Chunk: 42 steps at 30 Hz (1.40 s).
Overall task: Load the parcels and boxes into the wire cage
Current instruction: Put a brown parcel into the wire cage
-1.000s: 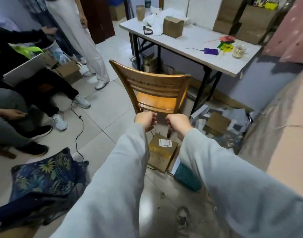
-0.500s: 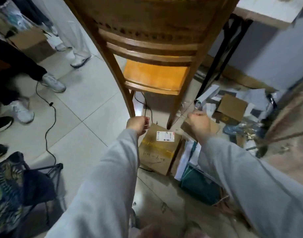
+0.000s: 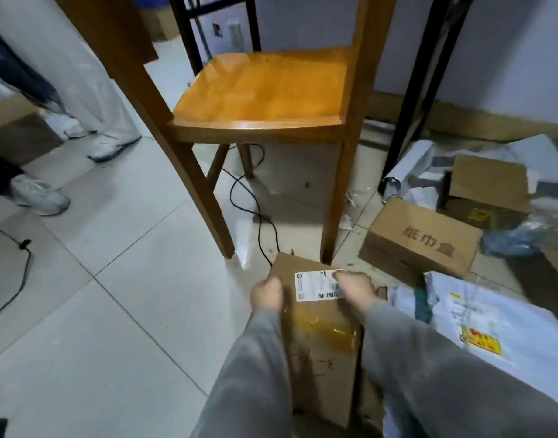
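A flat brown cardboard parcel (image 3: 318, 339) with a white shipping label and yellow tape lies on the tiled floor just behind a wooden chair's rear legs. My left hand (image 3: 266, 294) grips its left edge near the far corner. My right hand (image 3: 355, 289) grips its far right edge, fingers over the label's corner. A second cardboard box (image 3: 419, 238) with printed characters lies to the right. A white plastic mailer (image 3: 498, 330) with a yellow sticker lies at right, beside the parcel. The wire cage is not in view.
The wooden chair (image 3: 265, 90) stands right in front of me. A black cable (image 3: 255, 210) runs under it to the parcel. Black table legs (image 3: 410, 121), an open carton (image 3: 489, 188) and torn packaging crowd the right. People's legs and shoes (image 3: 41, 197) stand at left.
I have bent down toward the floor and the view has closed in under the chair. Both hands dropped from mid-air onto the labelled parcel and took hold of its edges.
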Available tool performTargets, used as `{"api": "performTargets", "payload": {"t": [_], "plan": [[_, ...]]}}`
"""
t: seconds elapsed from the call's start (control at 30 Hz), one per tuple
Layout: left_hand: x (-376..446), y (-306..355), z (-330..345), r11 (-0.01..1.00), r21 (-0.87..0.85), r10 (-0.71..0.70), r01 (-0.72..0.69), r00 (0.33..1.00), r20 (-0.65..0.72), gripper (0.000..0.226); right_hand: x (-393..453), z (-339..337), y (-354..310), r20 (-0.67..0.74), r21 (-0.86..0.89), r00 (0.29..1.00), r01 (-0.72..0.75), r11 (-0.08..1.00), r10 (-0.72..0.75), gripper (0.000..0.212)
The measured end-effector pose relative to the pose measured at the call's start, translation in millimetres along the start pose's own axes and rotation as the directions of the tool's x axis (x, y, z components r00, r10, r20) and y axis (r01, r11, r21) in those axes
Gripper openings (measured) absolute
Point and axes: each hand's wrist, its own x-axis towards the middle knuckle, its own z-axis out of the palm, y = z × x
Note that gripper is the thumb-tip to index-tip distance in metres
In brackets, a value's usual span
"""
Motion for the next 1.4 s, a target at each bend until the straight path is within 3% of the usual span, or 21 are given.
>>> {"api": "performTargets", "payload": {"t": [0.07, 0.13, 0.33, 0.47, 0.63, 0.8, 0.93, 1.03, 1.1, 1.27, 1.4], "plan": [[10, -8, 7, 0.997, -0.08, -0.021, 0.02, 1.0, -0.011, 0.021, 12, 4, 8, -0.018, 0.038, 1.0, -0.017, 0.999, 0.018, 0.038], [20, -13, 8, 0.996, -0.082, -0.037, 0.036, 0.999, -0.013, 0.025, 18, 8, 14, -0.056, 0.05, 0.998, -0.027, 0.998, 0.029, 0.041], [37, -36, 11, 0.996, 0.028, -0.088, 0.089, 0.996, -0.025, 0.028, 34, 17, 35, -0.09, -0.039, 0.994, -0.069, 0.997, 0.065, 0.046], [49, -43, 8, 0.988, 0.122, -0.092, 0.094, 0.996, -0.02, 0.014, 47, 6, 32, -0.118, -0.069, 0.988, -0.107, 0.992, 0.098, 0.048], [53, -51, 3, 0.976, 0.196, -0.101, 0.096, 0.995, 0.015, 0.028, 40, 3, 37, -0.102, -0.071, 0.986, -0.141, 0.987, 0.134, 0.05], [102, -87, 13, 0.949, 0.291, -0.111, 0.118, 0.993, -0.04, 0.063, 41, 4, 44, -0.064, 0.018, 0.988, -0.142, 0.99, 0.143, 0.059], [60, -57, -3, 0.903, 0.378, -0.173, 0.204, 0.978, -0.115, 0.062, 33, 0, 40, -0.019, 0.036, 0.991, -0.132, 0.991, 0.132, 0.054], [49, -51, -14, 0.895, 0.363, -0.202, 0.258, 0.962, -0.184, 0.062, 26, 1, 36, -0.004, 0.053, 0.992, -0.125, 0.991, 0.125, 0.061], [52, -53, -17, 0.907, 0.341, -0.186, 0.249, 0.961, -0.206, 0.066, 25, 1, 35, 0.008, 0.085, 0.993, -0.117, 0.989, 0.117, 0.053], [52, -46, -23, 0.964, 0.202, -0.14, 0.175, 0.974, -0.179, 0.072, 12, -2, 24, 0.02, 0.108, 0.998, -0.058, 0.992, 0.057, 0.047], [25, -28, -54, 0.981, 0.145, -0.1, 0.13, 0.976, -0.195, 0.069, -27, -9, -7, 0.052, 0.125, 0.998, 0.011, 0.992, -0.017, 0.053]]}}
